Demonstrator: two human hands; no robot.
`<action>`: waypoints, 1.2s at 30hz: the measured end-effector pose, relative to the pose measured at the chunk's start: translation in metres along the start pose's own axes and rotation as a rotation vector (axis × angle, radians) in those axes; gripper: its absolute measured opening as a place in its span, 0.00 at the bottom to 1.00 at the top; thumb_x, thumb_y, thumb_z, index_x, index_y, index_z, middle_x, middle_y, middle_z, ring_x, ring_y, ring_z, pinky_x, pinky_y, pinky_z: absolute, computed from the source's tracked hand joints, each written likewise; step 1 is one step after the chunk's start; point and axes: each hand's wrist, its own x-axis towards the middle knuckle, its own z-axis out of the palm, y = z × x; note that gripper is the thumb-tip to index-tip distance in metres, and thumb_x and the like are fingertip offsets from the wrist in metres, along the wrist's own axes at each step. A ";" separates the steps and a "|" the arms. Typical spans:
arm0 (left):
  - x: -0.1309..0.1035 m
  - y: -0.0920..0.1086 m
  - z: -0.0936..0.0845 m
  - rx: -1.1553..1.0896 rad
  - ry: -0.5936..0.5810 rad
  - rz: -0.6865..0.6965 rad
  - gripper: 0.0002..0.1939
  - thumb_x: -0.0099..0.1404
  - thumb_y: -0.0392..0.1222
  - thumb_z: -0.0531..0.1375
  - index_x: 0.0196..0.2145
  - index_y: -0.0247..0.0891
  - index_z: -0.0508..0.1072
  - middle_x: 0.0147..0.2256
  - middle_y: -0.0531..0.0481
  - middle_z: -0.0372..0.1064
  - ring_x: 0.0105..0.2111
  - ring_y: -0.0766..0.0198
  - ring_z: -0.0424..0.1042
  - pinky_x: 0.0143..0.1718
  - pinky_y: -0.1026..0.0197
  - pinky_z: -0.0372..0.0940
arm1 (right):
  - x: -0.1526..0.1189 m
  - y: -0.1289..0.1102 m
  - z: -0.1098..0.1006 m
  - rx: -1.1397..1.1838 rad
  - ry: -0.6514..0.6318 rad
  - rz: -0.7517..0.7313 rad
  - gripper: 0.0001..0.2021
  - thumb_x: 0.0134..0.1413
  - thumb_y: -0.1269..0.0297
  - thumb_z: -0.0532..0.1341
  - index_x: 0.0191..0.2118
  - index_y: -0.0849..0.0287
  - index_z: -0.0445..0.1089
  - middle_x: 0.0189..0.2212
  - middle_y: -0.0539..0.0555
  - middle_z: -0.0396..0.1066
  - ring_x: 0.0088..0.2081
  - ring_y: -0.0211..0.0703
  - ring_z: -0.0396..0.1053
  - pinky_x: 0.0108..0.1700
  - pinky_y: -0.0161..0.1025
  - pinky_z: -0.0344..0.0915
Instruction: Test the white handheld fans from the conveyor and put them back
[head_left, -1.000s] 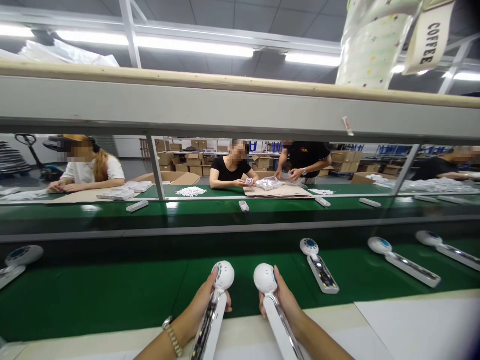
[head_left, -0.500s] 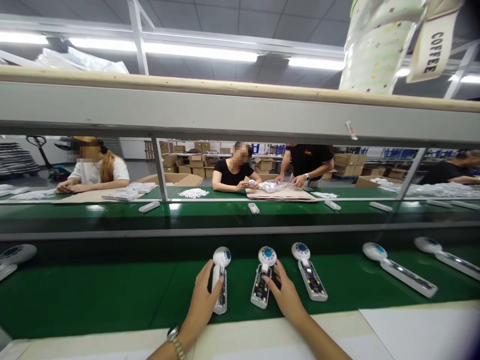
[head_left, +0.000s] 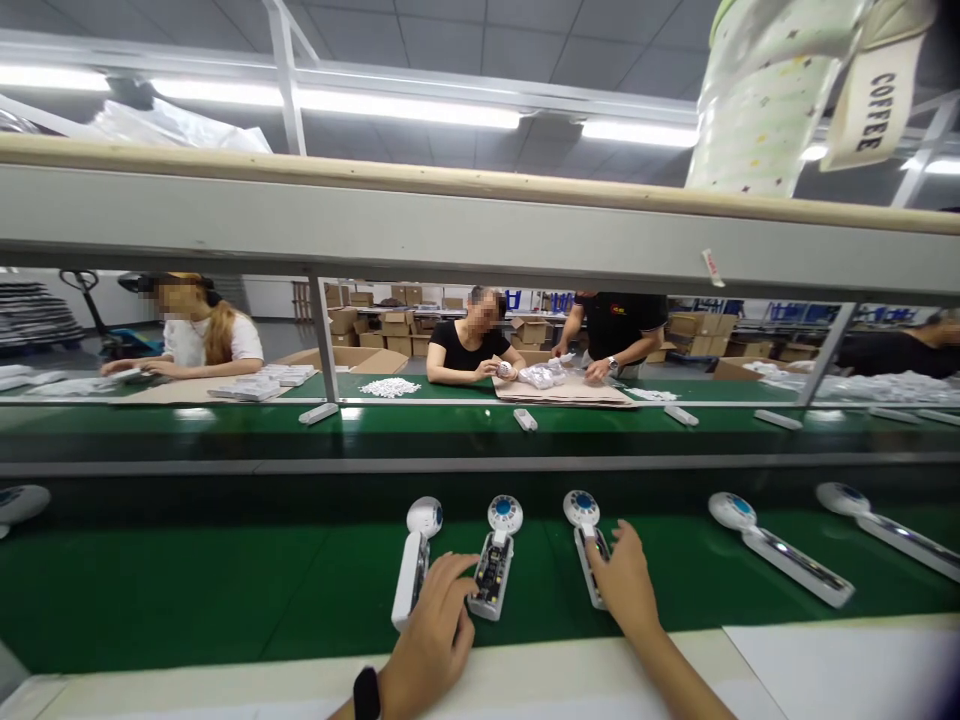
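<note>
Your left hand (head_left: 436, 628), right hand (head_left: 631, 588): fingers loose | beside round-headed white unit (head_left: 493, 572), neighbouring unit (head_left: 582, 508) | stray nudge may clash them

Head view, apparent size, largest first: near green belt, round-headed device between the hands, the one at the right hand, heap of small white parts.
1. Near green belt
2. Round-headed device between left hand and right hand, and the one at the right hand: alike; the latter partly covered, so unranked.
3. Heap of small white parts
</note>
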 end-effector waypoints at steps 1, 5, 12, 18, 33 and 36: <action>0.000 0.001 0.000 0.003 -0.005 0.012 0.17 0.58 0.23 0.47 0.44 0.37 0.62 0.50 0.38 0.62 0.55 0.53 0.59 0.54 0.43 0.60 | 0.000 0.003 0.002 -0.026 -0.041 0.022 0.30 0.45 0.49 0.55 0.49 0.69 0.59 0.44 0.73 0.66 0.47 0.68 0.64 0.41 0.54 0.62; -0.002 0.002 0.001 0.004 -0.016 0.048 0.19 0.58 0.23 0.48 0.45 0.35 0.62 0.50 0.38 0.62 0.55 0.53 0.59 0.54 0.44 0.60 | -0.004 0.005 0.010 -0.025 -0.190 0.063 0.25 0.37 0.48 0.61 0.39 0.63 0.66 0.29 0.63 0.71 0.37 0.66 0.70 0.38 0.54 0.62; 0.003 -0.001 0.006 0.028 -0.021 -0.052 0.28 0.63 0.27 0.48 0.61 0.35 0.48 0.58 0.35 0.53 0.58 0.53 0.56 0.53 0.52 0.64 | -0.055 -0.024 0.039 0.416 -0.459 0.157 0.26 0.44 0.42 0.55 0.42 0.59 0.58 0.22 0.51 0.70 0.25 0.47 0.72 0.27 0.42 0.68; 0.001 -0.007 0.007 0.098 -0.054 -0.047 0.31 0.64 0.25 0.45 0.62 0.44 0.45 0.62 0.37 0.44 0.61 0.49 0.46 0.56 0.38 0.53 | -0.109 -0.039 0.058 0.987 -0.974 0.257 0.34 0.34 0.49 0.68 0.47 0.55 0.57 0.34 0.53 0.70 0.22 0.41 0.72 0.20 0.37 0.67; -0.004 -0.009 0.007 0.002 -0.114 -0.183 0.33 0.61 0.24 0.47 0.61 0.44 0.49 0.61 0.40 0.50 0.60 0.52 0.52 0.55 0.46 0.59 | -0.116 -0.036 0.060 1.021 -1.153 0.272 0.38 0.34 0.45 0.67 0.51 0.57 0.59 0.32 0.53 0.69 0.20 0.40 0.72 0.22 0.35 0.65; -0.003 -0.008 0.005 0.004 -0.098 -0.177 0.34 0.60 0.24 0.47 0.61 0.46 0.49 0.60 0.42 0.51 0.59 0.52 0.54 0.54 0.47 0.60 | -0.117 -0.036 0.059 0.983 -1.146 0.255 0.38 0.34 0.44 0.67 0.51 0.57 0.59 0.30 0.51 0.69 0.19 0.39 0.71 0.22 0.35 0.65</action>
